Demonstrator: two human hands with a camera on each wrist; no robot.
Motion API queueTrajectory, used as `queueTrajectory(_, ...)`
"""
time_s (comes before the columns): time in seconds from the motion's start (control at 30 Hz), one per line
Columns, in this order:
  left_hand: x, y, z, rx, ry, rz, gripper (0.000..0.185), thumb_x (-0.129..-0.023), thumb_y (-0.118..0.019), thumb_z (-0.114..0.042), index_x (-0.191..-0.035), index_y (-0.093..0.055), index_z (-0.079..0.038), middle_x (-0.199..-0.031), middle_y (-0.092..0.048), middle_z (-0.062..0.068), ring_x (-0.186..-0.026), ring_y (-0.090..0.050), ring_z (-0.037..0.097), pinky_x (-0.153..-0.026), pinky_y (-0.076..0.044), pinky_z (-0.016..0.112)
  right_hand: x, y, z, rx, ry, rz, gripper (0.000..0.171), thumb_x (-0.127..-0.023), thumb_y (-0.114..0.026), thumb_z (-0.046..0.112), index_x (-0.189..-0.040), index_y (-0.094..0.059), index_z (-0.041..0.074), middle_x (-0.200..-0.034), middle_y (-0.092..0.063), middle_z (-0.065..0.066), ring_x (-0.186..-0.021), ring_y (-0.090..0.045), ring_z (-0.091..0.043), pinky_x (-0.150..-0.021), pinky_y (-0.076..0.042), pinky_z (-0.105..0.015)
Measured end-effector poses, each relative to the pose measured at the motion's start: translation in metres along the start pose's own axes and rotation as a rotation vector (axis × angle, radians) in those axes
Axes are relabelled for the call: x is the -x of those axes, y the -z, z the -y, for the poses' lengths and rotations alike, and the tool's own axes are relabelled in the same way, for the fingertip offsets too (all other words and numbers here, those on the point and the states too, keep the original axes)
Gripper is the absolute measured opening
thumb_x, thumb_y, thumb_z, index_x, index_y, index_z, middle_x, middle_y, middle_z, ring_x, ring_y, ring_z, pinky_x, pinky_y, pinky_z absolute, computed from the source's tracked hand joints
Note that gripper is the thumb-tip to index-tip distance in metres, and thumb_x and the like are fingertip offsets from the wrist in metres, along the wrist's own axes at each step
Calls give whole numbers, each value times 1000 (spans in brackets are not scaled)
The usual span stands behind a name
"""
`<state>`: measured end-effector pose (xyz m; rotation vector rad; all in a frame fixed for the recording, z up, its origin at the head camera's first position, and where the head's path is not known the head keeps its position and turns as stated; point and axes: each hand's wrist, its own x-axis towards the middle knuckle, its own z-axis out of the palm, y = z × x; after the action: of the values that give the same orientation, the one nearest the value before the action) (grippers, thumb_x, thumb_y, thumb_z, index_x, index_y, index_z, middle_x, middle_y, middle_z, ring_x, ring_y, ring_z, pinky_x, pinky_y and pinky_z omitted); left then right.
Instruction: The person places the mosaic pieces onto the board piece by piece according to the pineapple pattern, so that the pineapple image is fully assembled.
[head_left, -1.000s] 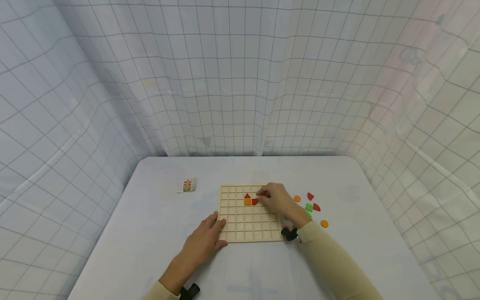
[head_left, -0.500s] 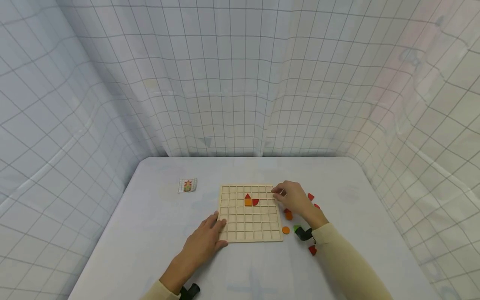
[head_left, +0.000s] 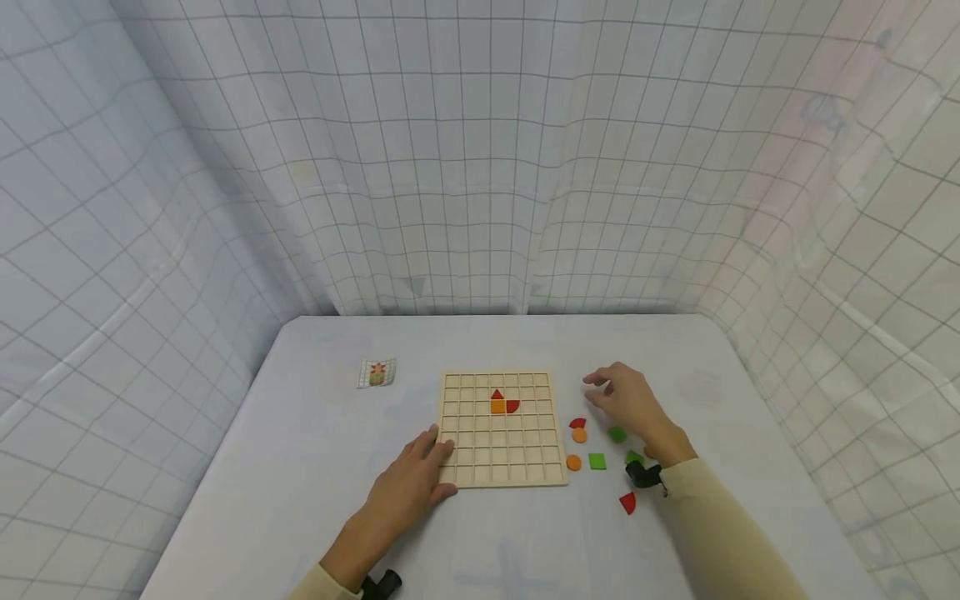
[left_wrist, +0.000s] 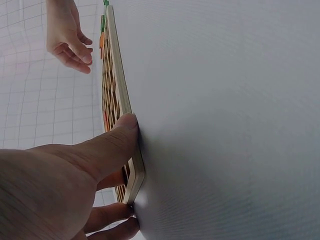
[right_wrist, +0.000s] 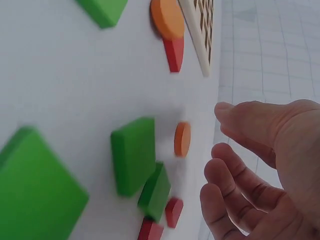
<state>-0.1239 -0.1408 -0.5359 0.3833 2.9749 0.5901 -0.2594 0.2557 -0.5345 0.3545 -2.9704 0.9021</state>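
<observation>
A shallow wooden board [head_left: 502, 486] with a grid of square cells lies on the table. Three tiles sit in its upper-middle cells: a red triangle [head_left: 497, 394], an orange square [head_left: 498, 407] and a red quarter circle [head_left: 513, 407]. My left hand [head_left: 408, 477] rests on the board's near left corner. In the left wrist view its thumb [left_wrist: 125, 131] presses the front edge, other fingers lying around the corner. My right hand [head_left: 633, 407] hovers beyond the board's right side, fingers loosely bent, holding nothing; loose tiles including a green square [right_wrist: 135, 155] lie beneath it.
Right of the board lie orange discs [head_left: 573, 462], several green squares [head_left: 597, 462] and red quarter circles [head_left: 627, 503]. A small patterned card [head_left: 377, 373] lies at the back left. Grid-patterned curtains [head_left: 480, 208] enclose the table's back and sides.
My right hand has moved away from the red quarter circle, which stays in its cell, and rightward off the board to over the loose tiles. The left hand has stayed put.
</observation>
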Motion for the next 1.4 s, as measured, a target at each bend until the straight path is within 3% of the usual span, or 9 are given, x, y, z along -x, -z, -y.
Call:
queueTrajectory(0.2, -1, 0, -1, 5, 0, -1, 69, -98, -95, -35, -157, -69, -8, -176, -54, 27, -157, -60, 51, -104, -67, 69, 11, 12, -16, -19, -46, -16, 33, -104, -89, 17, -133, -85, 3, -123, -78, -20, -103, -72, -31, -89, -64, -44)
queueTrajectory(0.53, -2, 1, -2, -5, -9, -10, 69, -98, -95, -34, -156, -69, -7, -174, -55, 28, -156, -61, 51, -104, -67, 67, 16, 16, -33, 7, -53, 23, 34, -103, -90, 16, -132, -84, 0, -108, -77, -14, -100, -72, -29, -92, -65, -46)
queueTrajectory(0.73, -2, 1, -1, -3, -16, -13, 69, -99, -94, -34, -156, -69, -7, -174, -55, 28, -156, -61, 51, -105, -67, 67, 17, 18, -34, -9, -70, 25, 37, -104, -89, 14, -135, -80, -3, -112, -77, -19, -104, -74, -34, -95, -67, -52)
queueTrajectory(0.97, -2, 0, -2, 2, -16, -9, 69, -99, -94, -34, -157, -68, -9, -175, -55, 27, -157, -60, 50, -104, -67, 67, 19, 20, -38, -14, -153, 5, 43, -105, -88, 19, -139, -76, -6, -123, -74, -27, -110, -74, -39, -95, -69, -54)
queueTrajectory(1.4, 0, 1, -1, 7, -8, -8, 68, -98, -95, -33, -155, -69, -8, -175, -54, 29, -157, -60, 52, -106, -66, 69, 17, 19, -40, -43, -161, 17, 25, -106, -84, 11, -127, -82, -4, -116, -82, -22, -98, -75, -30, -93, -70, -49)
